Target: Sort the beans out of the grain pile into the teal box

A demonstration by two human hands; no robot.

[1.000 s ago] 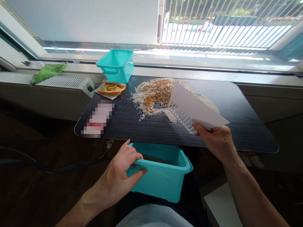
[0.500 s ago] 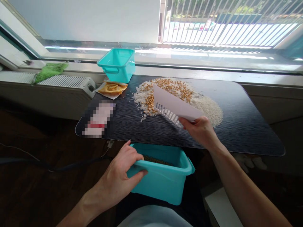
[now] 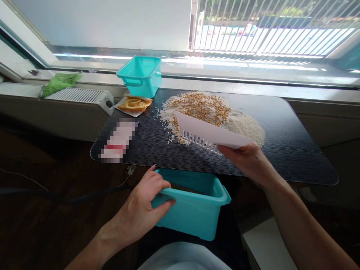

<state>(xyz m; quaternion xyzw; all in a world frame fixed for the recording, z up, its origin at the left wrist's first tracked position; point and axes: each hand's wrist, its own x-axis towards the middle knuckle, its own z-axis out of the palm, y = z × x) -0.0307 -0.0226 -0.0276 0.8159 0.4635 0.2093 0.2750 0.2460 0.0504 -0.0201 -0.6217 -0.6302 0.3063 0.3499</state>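
Observation:
My right hand (image 3: 247,159) grips a white slotted scoop (image 3: 208,129), held tilted over the near side of a pile on the table. White grains like rice (image 3: 247,125) make up the pile, with round yellow-brown peas (image 3: 208,105) scattered across its top and left. At the table's near edge, my left hand (image 3: 150,200) is closed over the rim of a turquoise bin (image 3: 188,215), thumb outside and fingers inside. A layer of small round pieces (image 3: 187,188) lies in this bin, dim in shadow.
The dark table (image 3: 292,150) reaches the windowsill. On its left lie folded flat bread on paper (image 3: 134,104) and a blurred flat item (image 3: 118,142). Behind them stands another turquoise bin (image 3: 143,80). A green cloth (image 3: 60,83) rests on the radiator (image 3: 84,97).
My right hand has moved a little right and toward me, bringing the scoop lower and flatter near the pile's front edge. My left hand keeps its hold on the bin.

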